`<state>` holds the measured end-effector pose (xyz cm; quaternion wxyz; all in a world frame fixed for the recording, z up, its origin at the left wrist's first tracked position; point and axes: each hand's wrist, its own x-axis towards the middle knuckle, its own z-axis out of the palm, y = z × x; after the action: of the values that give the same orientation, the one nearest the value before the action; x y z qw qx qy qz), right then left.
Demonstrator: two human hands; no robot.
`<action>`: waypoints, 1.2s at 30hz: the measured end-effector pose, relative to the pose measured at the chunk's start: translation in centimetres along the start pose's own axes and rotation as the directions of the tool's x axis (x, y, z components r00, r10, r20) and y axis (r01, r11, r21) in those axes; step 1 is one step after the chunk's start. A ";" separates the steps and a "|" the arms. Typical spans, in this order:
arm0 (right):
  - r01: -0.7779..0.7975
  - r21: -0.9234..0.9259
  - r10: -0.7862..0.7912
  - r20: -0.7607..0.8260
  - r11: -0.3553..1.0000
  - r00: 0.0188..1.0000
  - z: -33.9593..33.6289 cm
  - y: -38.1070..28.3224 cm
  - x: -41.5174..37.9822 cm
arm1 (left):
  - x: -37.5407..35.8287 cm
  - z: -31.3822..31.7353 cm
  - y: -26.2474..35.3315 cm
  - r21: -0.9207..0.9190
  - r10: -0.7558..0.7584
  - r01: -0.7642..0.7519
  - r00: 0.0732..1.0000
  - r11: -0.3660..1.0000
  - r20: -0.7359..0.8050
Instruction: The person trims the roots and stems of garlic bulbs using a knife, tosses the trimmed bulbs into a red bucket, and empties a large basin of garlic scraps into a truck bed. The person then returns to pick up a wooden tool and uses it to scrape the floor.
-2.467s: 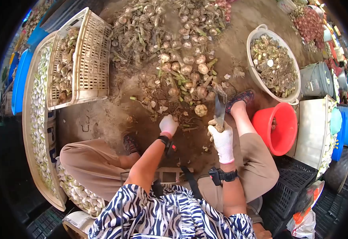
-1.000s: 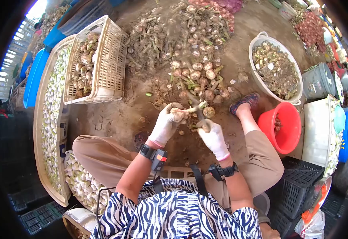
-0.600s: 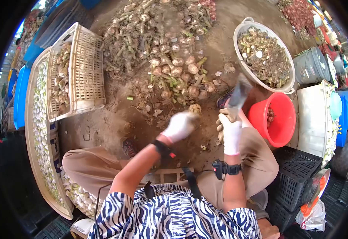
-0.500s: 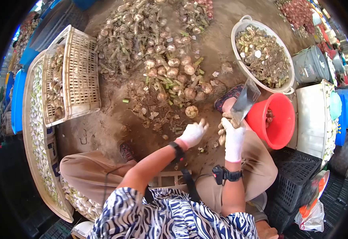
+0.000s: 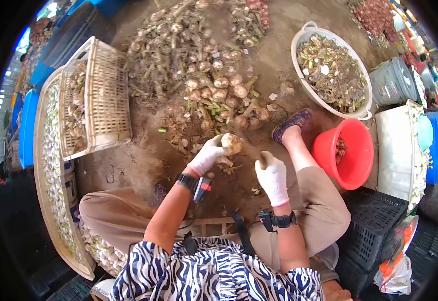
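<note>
— Report what you hold, and where.
— My left grip (image 5: 210,154) grasps a bulb (image 5: 232,144) at the frame's centre. My right grip (image 5: 271,179) is clenched on a knife (image 5: 253,149), blurred, just right of it.
— Surroundings?
— Bulb pile (image 5: 219,94), upper centre; red bucket (image 5: 327,159), right.

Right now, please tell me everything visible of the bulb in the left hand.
The bulb is roundish, pale cream with brownish patches; finer detail is too small to tell. The gloved left hand grips its left side, above the floor, on the person's side of the heap. The right hand is apart from it.
</note>
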<state>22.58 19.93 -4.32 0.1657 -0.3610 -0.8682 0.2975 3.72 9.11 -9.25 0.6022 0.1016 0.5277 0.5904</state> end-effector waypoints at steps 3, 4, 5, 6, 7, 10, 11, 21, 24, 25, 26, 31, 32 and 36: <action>0.188 -0.098 -0.162 0.231 0.977 0.959 0.1 -3.4 -0.6 | -3.9 -1.7 0.5 0.344 0.263 -0.275 0.961 0.898 0.083; 0.204 -0.093 -0.179 0.228 0.975 0.957 0.1 -4.4 -0.8 | -3.8 -2.7 -0.4 0.386 0.356 -0.372 0.927 0.844 0.116; 0.285 -0.122 -0.252 0.233 0.951 0.939 0.1 -5.3 -1.1 | -5.2 -2.2 0.5 0.475 0.410 -0.409 0.906 0.779 0.108; 0.365 -0.151 -0.325 0.239 0.919 0.915 -0.1 -6.1 -1.3 | -6.7 -1.6 1.4 0.560 0.463 -0.437 0.880 0.704 0.105; 0.397 -0.147 -0.354 0.250 0.906 0.901 -0.5 -7.0 -1.5 | -7.3 -1.8 1.8 0.527 0.458 -0.431 0.885 0.733 0.087; 0.457 -0.127 -0.423 0.226 0.880 0.877 -0.5 -8.4 -2.3 | -10.5 -1.6 3.5 0.555 0.499 -0.482 0.856 0.678 0.135; 0.464 -0.125 -0.430 0.227 0.877 0.874 -0.3 -8.6 -2.5 | -11.1 -1.5 3.6 0.633 0.590 -0.524 0.797 0.570 0.129; 0.543 0.013 -0.539 0.130 0.840 0.832 4.8 -5.5 -3.0 | -15.5 -2.3 3.4 0.451 0.348 -0.261 0.930 0.853 -0.119; 0.533 0.092 -0.539 0.076 0.841 0.839 6.4 -3.7 -3.4 | -15.9 -1.9 3.5 0.345 0.252 -0.197 0.960 0.918 -0.122; 0.489 0.081 -0.496 0.128 0.868 0.859 6.8 -3.0 -3.3 | -16.7 -2.3 3.9 0.242 0.141 -0.116 0.986 0.963 -0.088; 0.443 0.065 -0.447 0.178 0.894 0.876 7.2 -2.1 -3.0 | -17.2 -2.2 4.3 0.142 0.030 -0.025 0.999 0.990 -0.039; 0.126 -0.076 -0.115 0.136 0.989 0.984 5.4 0.0 -0.5 | -18.4 -1.9 4.5 0.124 0.169 -0.168 0.986 0.978 0.006; 0.129 0.002 -0.128 0.180 0.992 0.975 3.6 -2.9 -0.4 | -17.9 -2.0 5.0 0.135 0.194 -0.193 0.981 0.972 0.005; 0.480 0.095 -0.487 0.264 0.872 0.833 -0.1 -8.4 -2.6 | -15.4 -2.2 3.5 0.489 0.376 -0.296 0.924 0.821 -0.072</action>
<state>19.98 13.34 0.88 0.1158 -0.0824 -0.9418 0.3046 3.84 -3.63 0.39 0.3998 0.2866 0.6760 0.5486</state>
